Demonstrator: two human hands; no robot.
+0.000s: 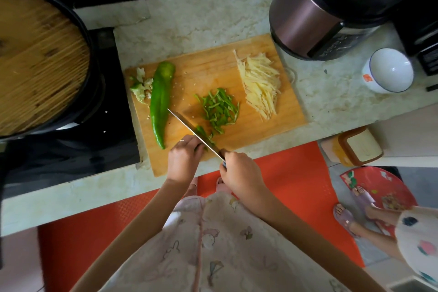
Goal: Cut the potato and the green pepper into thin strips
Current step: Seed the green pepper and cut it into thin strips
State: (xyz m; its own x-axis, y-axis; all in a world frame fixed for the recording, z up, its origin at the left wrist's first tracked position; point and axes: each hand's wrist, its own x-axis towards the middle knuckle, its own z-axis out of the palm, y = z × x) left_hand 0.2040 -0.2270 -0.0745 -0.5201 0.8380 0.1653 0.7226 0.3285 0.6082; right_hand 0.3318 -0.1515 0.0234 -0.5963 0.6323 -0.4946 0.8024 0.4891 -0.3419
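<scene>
A wooden cutting board (203,64) lies on the counter. A heap of pale potato strips (259,83) sits at its right end. In the middle is a pile of green pepper strips (219,106). A long green pepper half (161,99) lies at the left, with pepper core scraps (141,85) beside it. My left hand (183,160) holds down a small pepper piece (202,131) at the board's near edge. My right hand (241,173) grips the handle of a knife (189,127), whose blade lies across that piece.
A black pan with a bamboo lid (40,59) stands on the stove at the left. A rice cooker (331,7) and a white bowl (388,71) stand at the right. An orange container (355,147) sits below the counter. Another person's sandalled feet (350,216) are at the lower right.
</scene>
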